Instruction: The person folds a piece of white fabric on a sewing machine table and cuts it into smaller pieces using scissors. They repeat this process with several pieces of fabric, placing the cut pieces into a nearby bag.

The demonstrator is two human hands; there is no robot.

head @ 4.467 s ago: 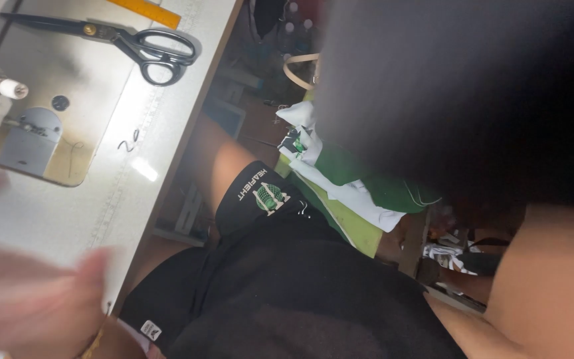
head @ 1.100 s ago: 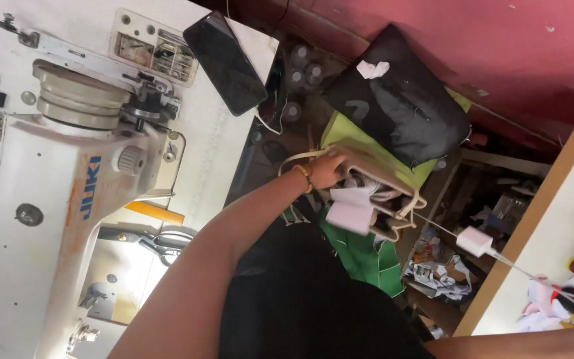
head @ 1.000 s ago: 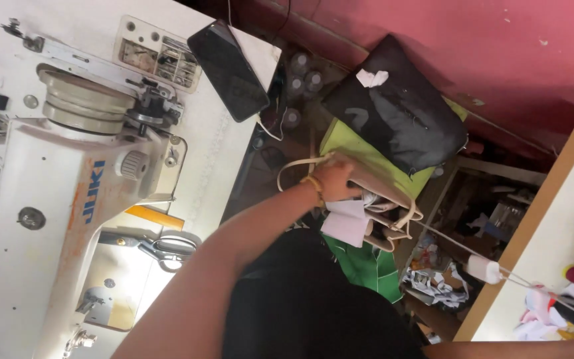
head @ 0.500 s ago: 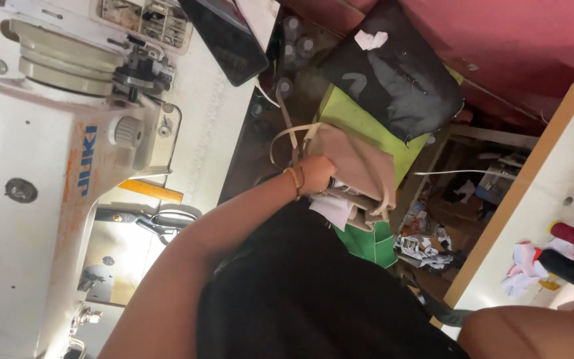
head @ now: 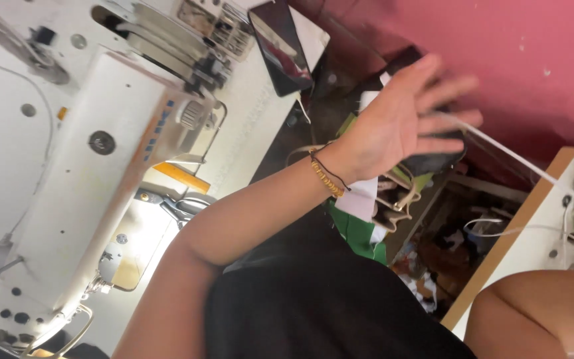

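Note:
My left hand (head: pixel 400 119) is raised in the air with its fingers spread and nothing in it. A beaded bracelet (head: pixel 327 176) and a thin black cord circle its wrist. Just below the hand lie a tan bag with straps (head: pixel 400 199), a white sheet (head: pixel 360 199) and green cloth (head: pixel 357 233). A black bag (head: pixel 440 159) is mostly hidden behind the hand. A thin white cord (head: pixel 513 156) runs past the fingertips towards the right. My right hand is out of view; only a bare limb shows at the lower right.
A white industrial sewing machine (head: pixel 101 166) fills the left, with a dark phone (head: pixel 280 43) lying on its table. Scissors (head: pixel 181 203) and a yellow strip (head: pixel 181 178) lie under the machine arm. A wood-edged white table (head: pixel 519 226) stands at the right, below a red wall (head: pixel 499 53).
My left hand has let go of the tan bag it was gripping and lifted above it with the fingers spread. The view has shifted closer.

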